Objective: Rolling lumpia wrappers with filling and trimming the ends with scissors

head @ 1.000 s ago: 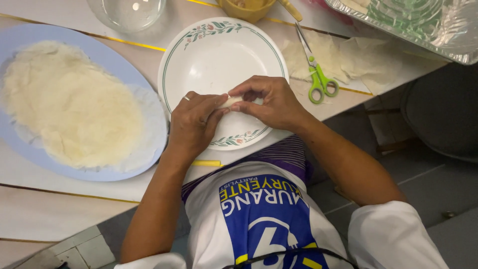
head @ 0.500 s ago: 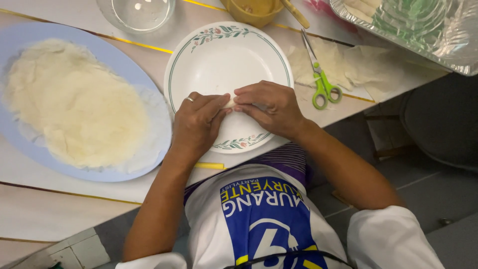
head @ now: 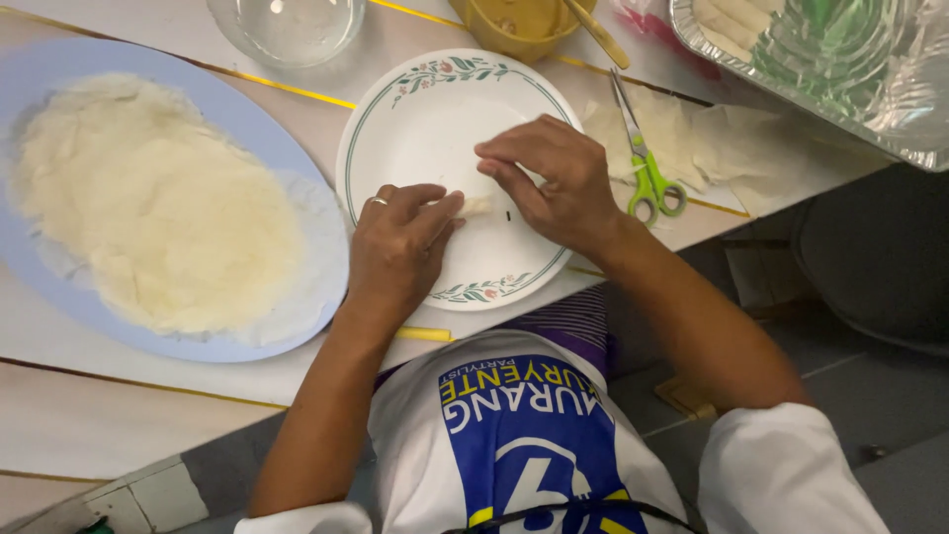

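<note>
Pinching small roll (head: 477, 206) w/ both hands (head: 395, 247) (head: 554, 178), fingers curled, over plate (head: 415, 109).

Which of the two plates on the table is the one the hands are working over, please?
The round white plate with the floral rim, under both hands; the larger blue oval plate holds pale wrappers.

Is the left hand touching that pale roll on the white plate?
Touching. The head view shows the left hand's fingertips pressed against the pale roll on the white plate.
</note>
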